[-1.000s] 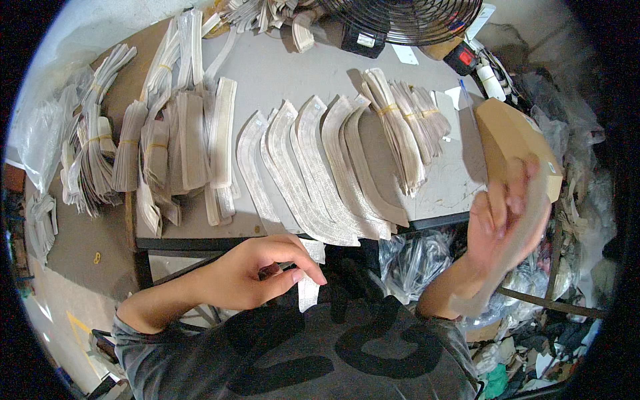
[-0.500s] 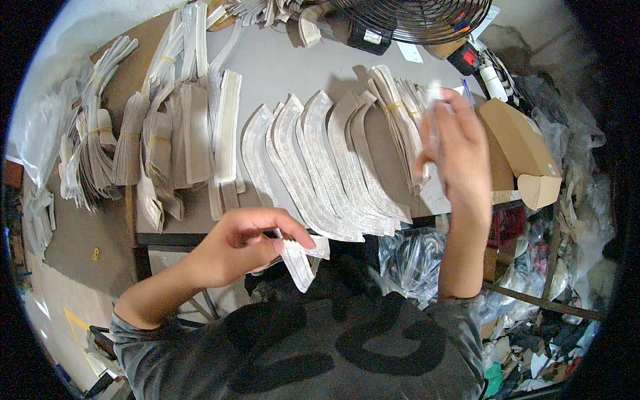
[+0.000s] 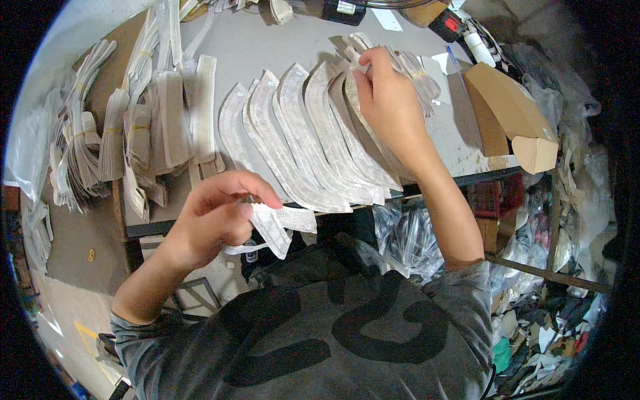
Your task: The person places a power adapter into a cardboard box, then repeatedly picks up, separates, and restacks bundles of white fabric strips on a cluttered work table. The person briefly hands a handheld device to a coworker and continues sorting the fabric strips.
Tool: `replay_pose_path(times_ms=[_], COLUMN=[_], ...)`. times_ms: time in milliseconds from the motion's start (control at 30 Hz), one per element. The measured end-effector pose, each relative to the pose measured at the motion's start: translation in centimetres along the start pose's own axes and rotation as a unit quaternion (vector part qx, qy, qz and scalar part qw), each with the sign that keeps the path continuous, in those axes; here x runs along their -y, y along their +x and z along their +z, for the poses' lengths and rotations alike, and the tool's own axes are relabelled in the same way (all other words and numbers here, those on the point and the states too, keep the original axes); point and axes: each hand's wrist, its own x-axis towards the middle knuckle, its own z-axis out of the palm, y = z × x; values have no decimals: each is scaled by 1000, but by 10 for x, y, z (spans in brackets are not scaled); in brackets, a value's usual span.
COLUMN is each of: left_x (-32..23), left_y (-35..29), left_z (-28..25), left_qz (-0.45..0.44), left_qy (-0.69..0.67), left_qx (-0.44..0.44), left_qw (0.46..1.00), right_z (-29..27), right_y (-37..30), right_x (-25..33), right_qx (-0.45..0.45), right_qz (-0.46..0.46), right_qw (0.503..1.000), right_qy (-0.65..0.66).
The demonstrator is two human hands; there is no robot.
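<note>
Several curved, off-white fabric strips [image 3: 298, 140] lie side by side along the table's near edge, partly overlapping. My left hand [image 3: 223, 207] is closed in front of that edge, thumb and forefinger pinching a few loose pale fabric strips [image 3: 272, 230] whose ends hang past the fingers. At the far end of the rightmost curved strip [image 3: 357, 110], my right hand [image 3: 393, 97] has thumb and forefinger drawn together on it. The fingertips partly cover that end, and the palm side is hidden. Beyond it lies a banded bundle of strips [image 3: 413, 70].
Stacked strip bundles [image 3: 170, 120], some banded, cover the table's left side. An open cardboard box [image 3: 503, 107] stands at the right. A wire fan guard [image 3: 400, 3] shows at the far edge. Clear plastic bags [image 3: 407, 237] and a red crate [image 3: 497, 197] sit below the table.
My right hand has moved left from the banded bundle to the far end of the rightmost curved strip. My left hand keeps its pinch on the loose strips. The view has shifted slightly.
</note>
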Motion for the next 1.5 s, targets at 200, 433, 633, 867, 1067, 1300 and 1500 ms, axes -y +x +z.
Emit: replay_pose_path(times_ms=[200, 433, 633, 867, 1067, 1300, 1500], left_x=[-2, -11, -7, -9, -10, -6, -7], left_y=[-2, 5, 5, 5, 6, 5, 4], left_z=[-8, -14, -14, -14, -6, -7, -11], left_qz=[19, 15, 16, 11, 7, 2, -3], left_qy=[-126, -245, -234, -198, -185, -167, -170], left_qx=[-25, -39, -29, -24, -69, -72, -48], left_qw=[991, 969, 972, 980, 980, 983, 984], right_z=[-21, -38, -32, -27, -30, -50, -58], right_y=[-16, -41, -46, -45, -48, -44, -41], right_x=[25, 49, 57, 49, 47, 57, 54], right_qx=[54, 146, 157, 146, 114, 94, 46], right_qz=[-70, 22, 71, 109, 72, -43, -118], right_qw=[995, 983, 981, 983, 990, 993, 984], right_qy=[-54, -111, -89, -10, 45, 56, 125])
